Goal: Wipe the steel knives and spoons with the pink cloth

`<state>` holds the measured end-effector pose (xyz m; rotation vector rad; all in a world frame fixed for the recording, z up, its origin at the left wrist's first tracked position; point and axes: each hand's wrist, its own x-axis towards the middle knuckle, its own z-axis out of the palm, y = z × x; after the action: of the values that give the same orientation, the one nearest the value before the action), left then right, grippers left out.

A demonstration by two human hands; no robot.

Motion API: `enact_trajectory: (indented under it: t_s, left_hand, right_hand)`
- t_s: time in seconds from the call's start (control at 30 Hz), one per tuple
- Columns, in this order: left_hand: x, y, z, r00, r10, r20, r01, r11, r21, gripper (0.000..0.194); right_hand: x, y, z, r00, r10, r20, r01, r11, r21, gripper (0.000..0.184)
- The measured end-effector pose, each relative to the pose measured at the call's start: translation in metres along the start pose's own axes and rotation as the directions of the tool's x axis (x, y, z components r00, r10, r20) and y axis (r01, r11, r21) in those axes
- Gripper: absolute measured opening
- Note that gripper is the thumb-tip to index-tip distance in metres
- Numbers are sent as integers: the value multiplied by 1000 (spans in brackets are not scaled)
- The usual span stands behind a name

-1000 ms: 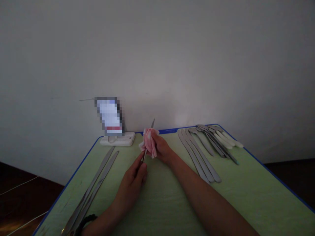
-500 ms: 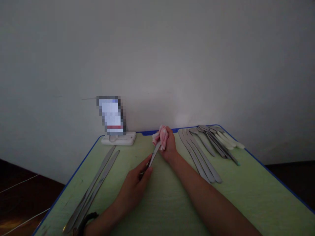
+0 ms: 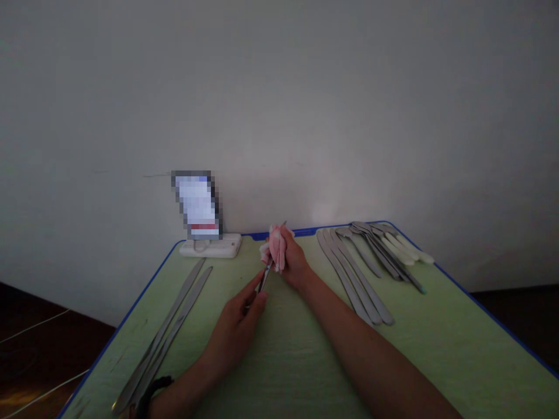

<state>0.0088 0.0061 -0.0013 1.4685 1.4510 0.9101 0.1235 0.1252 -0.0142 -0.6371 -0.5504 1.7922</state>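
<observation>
My left hand (image 3: 244,308) is closed around the handle of a metal table knife (image 3: 265,276), which points up and away from me. A pink and white cloth (image 3: 278,247) is bunched in my right hand (image 3: 293,259), wrapped about the knife's blade. The blade's tip pokes out just above the cloth; the rest of the blade is hidden in the folds. Left of my left hand, two more table knives (image 3: 179,320) lie side by side on the green table (image 3: 288,361).
Several knives (image 3: 353,279) lie right of my right forearm. Beyond them are spoons (image 3: 362,250), a bundle of dark-handled cutlery (image 3: 388,259) and white-handled pieces (image 3: 404,247). A phone (image 3: 198,203) stands on a white power bank (image 3: 212,247) at the back left, near the wall.
My right hand and the cloth have shifted slightly left and down the blade, so the tip now shows above the cloth. My left hand has moved slightly left with the knife.
</observation>
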Motion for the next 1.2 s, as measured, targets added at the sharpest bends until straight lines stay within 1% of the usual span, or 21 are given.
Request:
enact_trajectory:
  t_s: [0.13, 0.23, 0.3, 0.47, 0.53, 0.63, 0.7, 0.83, 0.97, 1.1, 1.2]
  left_hand:
    - [-1, 2, 0, 997, 17, 74, -18, 1000, 4, 58]
    - [-1, 1, -1, 994, 36, 106, -37, 999, 8, 56]
    - [-1, 0, -2, 992, 56, 114, -60, 998, 26, 55]
    - [0, 1, -4, 989, 85, 123, -95, 993, 76, 55]
    - [-1, 1, -4, 989, 80, 122, -92, 992, 90, 56]
    - [0, -2, -3, 993, 63, 100, -73, 992, 105, 55]
    - [0, -4, -3, 995, 51, 84, -59, 993, 102, 56]
    - [0, -5, -2, 997, 54, 58, -58, 995, 82, 56]
    - [0, -5, -1, 998, 27, 51, -29, 998, 54, 58]
    - [1, -10, 0, 999, 5, 39, -7, 999, 32, 59]
    - [2, -14, 1, 999, -9, 50, 9, 1000, 1, 61]
  right_hand:
    - [4, -5, -3, 990, -66, -122, 84, 985, 150, 24]
    - [5, -11, -5, 987, -63, -148, 102, 955, 278, 18]
    - [5, -14, -6, 988, -51, -147, 96, 944, 315, 17]
    - [7, -13, -8, 983, -50, -174, 88, 971, 221, 19]
    - [7, -11, -8, 985, -64, -163, 93, 979, 182, 22]
    - [7, -7, -7, 989, -81, -120, 99, 983, 152, 27]
    - [6, -6, -7, 993, -80, -85, 92, 985, 143, 27]
    - [6, -2, -7, 997, -82, 13, 80, 990, 112, 29]
    - [5, 2, -8, 997, -47, 56, 44, 998, 54, 33]
    - [2, 4, -7, 998, 5, 55, -5, 1000, 4, 35]
    - [0, 3, -5, 998, 31, 62, -30, 999, -13, 35]
